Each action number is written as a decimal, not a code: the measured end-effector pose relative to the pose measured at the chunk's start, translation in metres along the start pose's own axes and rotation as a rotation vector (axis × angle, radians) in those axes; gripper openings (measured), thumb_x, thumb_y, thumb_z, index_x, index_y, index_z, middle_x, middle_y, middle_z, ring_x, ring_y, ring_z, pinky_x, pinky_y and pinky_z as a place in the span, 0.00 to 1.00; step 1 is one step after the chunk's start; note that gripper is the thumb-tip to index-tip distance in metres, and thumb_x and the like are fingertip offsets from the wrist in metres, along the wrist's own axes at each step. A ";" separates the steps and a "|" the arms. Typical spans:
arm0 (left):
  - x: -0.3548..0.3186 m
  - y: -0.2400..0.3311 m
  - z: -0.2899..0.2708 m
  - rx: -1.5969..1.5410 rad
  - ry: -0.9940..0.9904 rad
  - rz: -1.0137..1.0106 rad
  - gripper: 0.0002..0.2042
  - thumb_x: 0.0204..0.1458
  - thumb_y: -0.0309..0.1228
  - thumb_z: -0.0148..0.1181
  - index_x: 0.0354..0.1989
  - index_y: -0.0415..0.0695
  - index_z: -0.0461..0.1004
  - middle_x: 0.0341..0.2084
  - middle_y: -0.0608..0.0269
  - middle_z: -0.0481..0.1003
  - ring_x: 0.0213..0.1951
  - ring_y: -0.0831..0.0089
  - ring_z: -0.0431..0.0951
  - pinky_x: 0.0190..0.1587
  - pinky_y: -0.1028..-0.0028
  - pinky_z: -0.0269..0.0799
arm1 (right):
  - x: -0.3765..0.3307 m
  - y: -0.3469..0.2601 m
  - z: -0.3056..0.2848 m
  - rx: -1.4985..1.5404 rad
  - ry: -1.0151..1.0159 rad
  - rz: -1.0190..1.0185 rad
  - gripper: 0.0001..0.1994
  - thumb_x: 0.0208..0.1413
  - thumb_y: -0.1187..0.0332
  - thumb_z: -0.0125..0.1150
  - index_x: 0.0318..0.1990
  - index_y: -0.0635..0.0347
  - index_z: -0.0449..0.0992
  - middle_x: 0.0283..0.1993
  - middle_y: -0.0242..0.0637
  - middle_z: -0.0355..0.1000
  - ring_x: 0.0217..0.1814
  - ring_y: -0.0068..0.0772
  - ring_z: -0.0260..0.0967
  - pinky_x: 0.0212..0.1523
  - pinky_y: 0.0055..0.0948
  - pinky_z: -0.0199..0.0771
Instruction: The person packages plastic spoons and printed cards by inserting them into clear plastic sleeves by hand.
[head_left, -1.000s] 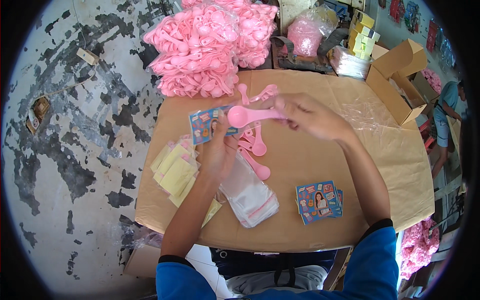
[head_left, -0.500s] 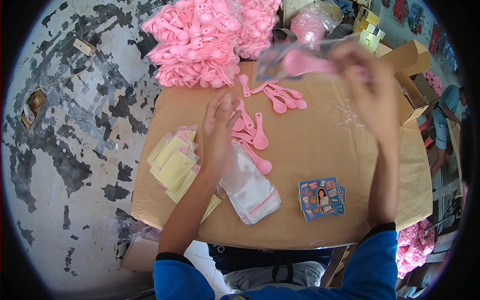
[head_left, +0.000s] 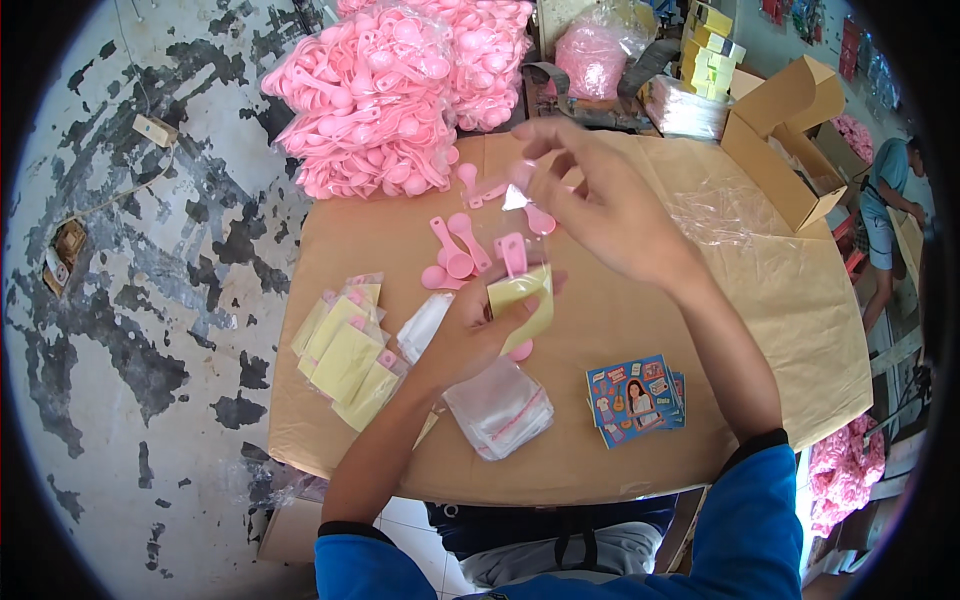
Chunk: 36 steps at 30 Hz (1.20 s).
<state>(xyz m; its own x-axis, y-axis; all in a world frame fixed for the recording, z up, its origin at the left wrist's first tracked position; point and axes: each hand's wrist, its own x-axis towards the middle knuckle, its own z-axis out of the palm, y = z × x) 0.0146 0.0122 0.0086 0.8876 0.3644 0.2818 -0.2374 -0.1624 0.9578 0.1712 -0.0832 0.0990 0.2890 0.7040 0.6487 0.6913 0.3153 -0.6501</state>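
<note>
My left hand (head_left: 478,335) is closed round the lower part of a clear plastic bag, with a yellow card (head_left: 525,300) and a pink measuring spoon (head_left: 512,255) inside. Over the bag's upper end, my right hand (head_left: 615,205) has bent fingers and a thumb against the shiny film, slightly smeared. Beneath my left hand lies a stack of empty clear bags (head_left: 500,410). Left of it are several filled bags with yellow backs (head_left: 350,355). Loose pink spoons (head_left: 455,245) are scattered beyond my left hand.
Blue printed cards (head_left: 635,400) are stacked at the right front of the brown-covered table (head_left: 640,470). Big bags of pink spoons (head_left: 370,100) stand at the back left. An open cardboard box (head_left: 790,150) is at the back right, crumpled film (head_left: 720,215) before it. Another person (head_left: 890,200) is far right.
My right hand has come left and nearer with the filled bag. My left hand, which was raised with nothing visible in it, now grips the bag's lower part, yellow side showing.
</note>
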 end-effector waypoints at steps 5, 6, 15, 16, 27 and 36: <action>-0.003 0.000 -0.001 -0.209 0.004 -0.154 0.19 0.66 0.31 0.46 0.62 0.36 0.62 0.49 0.57 0.75 0.50 0.74 0.75 0.53 0.74 0.70 | 0.001 0.019 -0.012 0.123 -0.363 0.120 0.08 0.61 0.71 0.58 0.39 0.68 0.77 0.35 0.32 0.76 0.33 0.16 0.66 0.35 0.22 0.68; -0.003 0.001 -0.003 -0.204 0.004 -0.152 0.19 0.66 0.31 0.46 0.62 0.36 0.62 0.49 0.57 0.75 0.50 0.74 0.75 0.53 0.74 0.70 | 0.001 0.018 -0.011 0.079 -0.385 0.144 0.07 0.59 0.72 0.59 0.40 0.67 0.78 0.34 0.33 0.75 0.32 0.16 0.66 0.35 0.22 0.69; -0.004 0.022 0.000 -0.162 0.174 -0.016 0.21 0.67 0.30 0.38 0.66 0.37 0.55 0.51 0.52 0.72 0.40 0.68 0.82 0.38 0.80 0.77 | -0.002 0.000 0.001 -0.353 -0.044 -0.429 0.08 0.49 0.71 0.66 0.38 0.58 0.79 0.34 0.37 0.72 0.36 0.39 0.70 0.38 0.33 0.73; -0.004 0.018 -0.001 -0.117 0.204 0.025 0.21 0.67 0.30 0.38 0.67 0.36 0.55 0.50 0.52 0.73 0.38 0.70 0.82 0.37 0.80 0.77 | -0.002 -0.004 0.001 -0.403 -0.101 -0.474 0.09 0.47 0.70 0.67 0.38 0.57 0.79 0.36 0.36 0.72 0.39 0.41 0.70 0.39 0.35 0.73; -0.005 0.012 -0.008 -0.090 0.156 -0.010 0.21 0.65 0.27 0.42 0.66 0.34 0.57 0.34 0.68 0.74 0.29 0.84 0.75 0.31 0.84 0.70 | -0.006 0.026 0.011 -0.684 -0.174 -0.516 0.11 0.43 0.65 0.68 0.33 0.57 0.78 0.30 0.33 0.74 0.40 0.36 0.71 0.43 0.35 0.72; -0.004 0.001 -0.006 0.031 0.125 -0.141 0.21 0.65 0.27 0.41 0.65 0.38 0.61 0.30 0.75 0.65 0.30 0.88 0.63 0.37 0.85 0.67 | -0.004 0.038 0.004 -0.538 -0.327 -0.449 0.07 0.41 0.69 0.66 0.27 0.58 0.75 0.29 0.35 0.73 0.39 0.37 0.71 0.42 0.35 0.72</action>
<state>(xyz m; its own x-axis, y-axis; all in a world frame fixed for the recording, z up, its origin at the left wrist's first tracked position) 0.0089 0.0163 0.0086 0.8547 0.4964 0.1519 -0.1003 -0.1292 0.9865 0.1930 -0.0715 0.0699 -0.2477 0.7599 0.6010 0.9468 0.3215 -0.0163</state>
